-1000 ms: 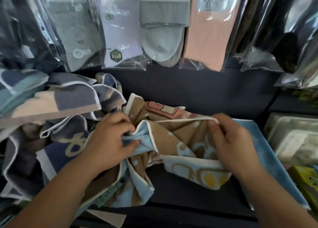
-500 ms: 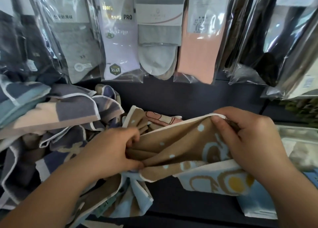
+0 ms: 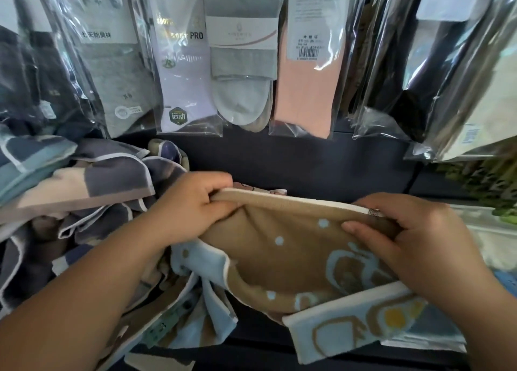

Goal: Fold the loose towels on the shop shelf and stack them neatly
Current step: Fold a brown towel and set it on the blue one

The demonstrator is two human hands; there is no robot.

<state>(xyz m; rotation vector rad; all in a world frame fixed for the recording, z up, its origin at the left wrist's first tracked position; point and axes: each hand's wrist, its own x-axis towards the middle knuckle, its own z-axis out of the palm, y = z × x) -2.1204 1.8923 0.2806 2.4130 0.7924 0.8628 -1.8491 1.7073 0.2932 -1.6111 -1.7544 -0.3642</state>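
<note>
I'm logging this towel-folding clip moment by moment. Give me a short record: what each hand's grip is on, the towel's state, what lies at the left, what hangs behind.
left hand: grips the left end of the brown towel's white-edged hem
right hand: pinches the right end of that hem
brown towel: held up, hem stretched between the hands, not yet folded
loose towels: grey-blue heap at the left
behind: packaged socks hanging in clear bags

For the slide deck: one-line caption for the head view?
Left hand and right hand grip a brown towel by its white-trimmed edge; packaged socks hang behind.
</note>
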